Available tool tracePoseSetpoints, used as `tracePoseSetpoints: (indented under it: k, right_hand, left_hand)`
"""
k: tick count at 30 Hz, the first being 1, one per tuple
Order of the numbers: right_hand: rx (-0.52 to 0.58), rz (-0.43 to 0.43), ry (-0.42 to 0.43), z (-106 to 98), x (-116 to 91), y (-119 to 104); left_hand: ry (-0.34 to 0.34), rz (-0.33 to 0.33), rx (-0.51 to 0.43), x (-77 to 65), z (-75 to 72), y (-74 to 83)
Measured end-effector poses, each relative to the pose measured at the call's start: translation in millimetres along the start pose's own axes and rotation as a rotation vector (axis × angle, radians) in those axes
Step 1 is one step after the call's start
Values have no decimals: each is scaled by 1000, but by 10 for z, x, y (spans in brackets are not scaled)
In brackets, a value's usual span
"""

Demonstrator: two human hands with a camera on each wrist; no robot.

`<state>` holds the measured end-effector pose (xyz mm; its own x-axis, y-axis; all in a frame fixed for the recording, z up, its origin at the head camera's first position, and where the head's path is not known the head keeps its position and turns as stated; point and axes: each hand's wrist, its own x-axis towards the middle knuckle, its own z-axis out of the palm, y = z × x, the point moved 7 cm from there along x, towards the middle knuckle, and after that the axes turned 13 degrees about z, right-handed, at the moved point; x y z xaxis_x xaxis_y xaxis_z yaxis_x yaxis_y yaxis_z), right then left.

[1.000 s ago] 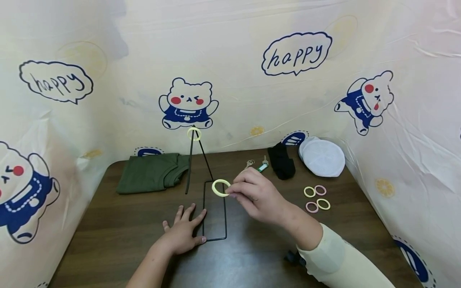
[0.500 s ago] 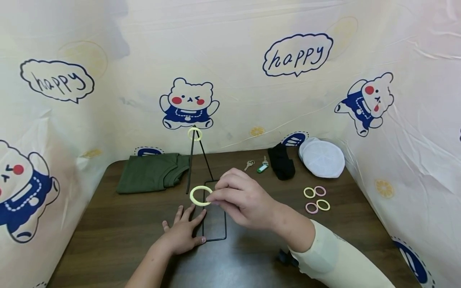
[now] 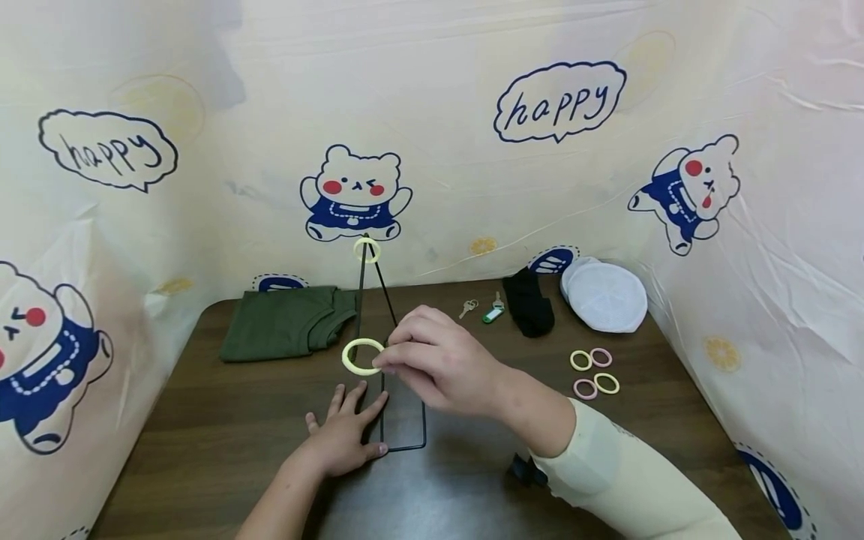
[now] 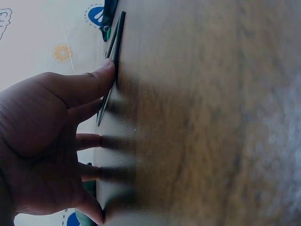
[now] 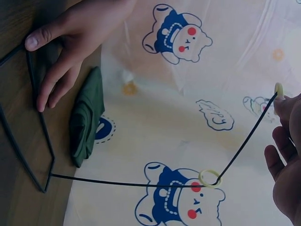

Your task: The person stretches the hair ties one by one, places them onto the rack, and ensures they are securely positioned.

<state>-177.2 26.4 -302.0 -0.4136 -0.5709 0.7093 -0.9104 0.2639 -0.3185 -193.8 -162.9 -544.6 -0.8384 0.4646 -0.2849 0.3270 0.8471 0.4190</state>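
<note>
My right hand (image 3: pixel 445 367) pinches a pale yellow ring (image 3: pixel 346 358) at its right edge. In the right wrist view this held ring (image 5: pixel 279 89) overlaps the free end of the slanting rod of a black wire stand (image 3: pixel 387 292). Another yellow ring (image 5: pixel 201 178) hangs at the bend on top of the stand. My left hand (image 3: pixel 344 439) lies with spread fingers at the left side of the stand's rectangular base. In the left wrist view, the left thumb (image 4: pixel 104 73) touches the base wire, and the other fingertips reach down to the tabletop.
A folded green cloth (image 3: pixel 283 324) lies behind on the left. Toward the back right are two keys, one with a green tag (image 3: pixel 493 313), a black cloth item (image 3: pixel 529 304) and a white cap (image 3: pixel 604 294). Several yellow and pink rings (image 3: pixel 584 389) lie on the right.
My right hand has carried the yellow ring leftward to the lower end of the stand's slanting rod, rising slightly in the last half second. The left hand has stayed in place.
</note>
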Motion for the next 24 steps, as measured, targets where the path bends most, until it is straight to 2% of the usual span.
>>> tracePoseSetpoints:
  k: [8,24]
  right_hand:
    - [-24,25,7,83,75,165]
    - [-13,167,2,175,206,550]
  left_hand:
    - [-14,-23,-13,-1,14,-28]
    - [-28,-33,-23,11,34,-32]
